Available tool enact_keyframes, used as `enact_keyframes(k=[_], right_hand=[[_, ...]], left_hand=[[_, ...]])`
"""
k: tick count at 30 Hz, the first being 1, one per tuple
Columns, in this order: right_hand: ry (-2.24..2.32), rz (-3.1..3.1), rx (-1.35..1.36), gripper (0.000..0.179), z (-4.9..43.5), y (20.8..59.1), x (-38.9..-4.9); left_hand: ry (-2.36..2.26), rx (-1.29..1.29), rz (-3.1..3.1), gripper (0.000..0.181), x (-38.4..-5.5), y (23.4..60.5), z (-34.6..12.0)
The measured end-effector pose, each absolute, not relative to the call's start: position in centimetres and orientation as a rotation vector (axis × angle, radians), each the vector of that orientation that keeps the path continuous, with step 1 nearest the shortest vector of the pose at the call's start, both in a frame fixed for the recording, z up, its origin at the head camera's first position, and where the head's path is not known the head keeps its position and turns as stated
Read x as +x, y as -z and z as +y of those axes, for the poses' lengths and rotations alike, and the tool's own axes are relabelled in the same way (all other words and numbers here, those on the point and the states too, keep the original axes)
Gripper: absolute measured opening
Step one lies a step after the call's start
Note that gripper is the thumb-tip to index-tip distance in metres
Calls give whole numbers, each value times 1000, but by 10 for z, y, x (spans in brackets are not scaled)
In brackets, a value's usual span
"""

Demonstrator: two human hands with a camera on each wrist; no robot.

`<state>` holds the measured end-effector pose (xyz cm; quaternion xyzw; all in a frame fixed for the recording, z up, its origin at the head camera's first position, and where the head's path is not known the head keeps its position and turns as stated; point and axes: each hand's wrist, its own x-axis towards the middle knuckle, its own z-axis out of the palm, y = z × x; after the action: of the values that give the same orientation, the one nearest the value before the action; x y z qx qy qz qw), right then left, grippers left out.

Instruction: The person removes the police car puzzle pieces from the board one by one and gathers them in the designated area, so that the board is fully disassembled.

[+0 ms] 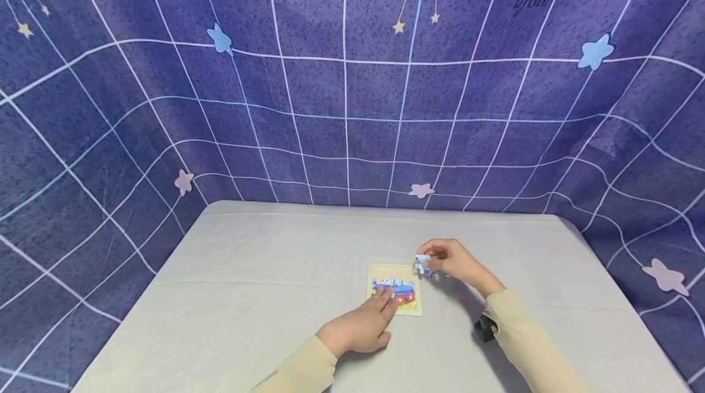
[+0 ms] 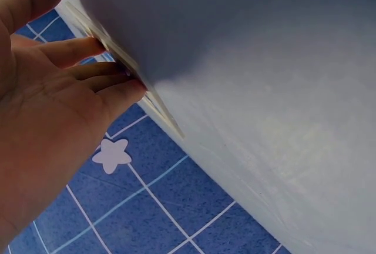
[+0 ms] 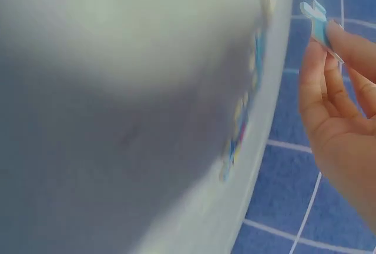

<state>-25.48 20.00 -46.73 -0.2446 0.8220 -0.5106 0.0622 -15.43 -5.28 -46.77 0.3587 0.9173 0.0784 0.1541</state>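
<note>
A shallow puzzle tray (image 1: 377,269) with a pale frame lies on the table, showing a blue and red cartoon vehicle picture. My left hand (image 1: 360,324) rests on it, its fingers stretched over the lower left of the picture. From the side, in the left wrist view, the fingertips of the left hand (image 2: 76,83) touch the tray's edge region. Just off the tray's upper right corner, my right hand (image 1: 448,258) pinches a light blue puzzle piece (image 3: 320,29) between thumb and fingers, raised above the table in the right wrist view.
Several loose puzzle pieces (image 3: 242,113) lie on the white tabletop (image 1: 264,270) below the right hand. A blue patterned cloth (image 1: 308,93) rises behind the table and along both sides. Something black (image 1: 485,328) shows at the right wrist.
</note>
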Motion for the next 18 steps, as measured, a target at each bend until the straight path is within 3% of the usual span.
enact_keyframes(k=[18], right_hand=[[1490, 2578, -417, 32, 280, 458, -245]], left_hand=[[-226, 1024, 2629, 61, -154, 470, -53]])
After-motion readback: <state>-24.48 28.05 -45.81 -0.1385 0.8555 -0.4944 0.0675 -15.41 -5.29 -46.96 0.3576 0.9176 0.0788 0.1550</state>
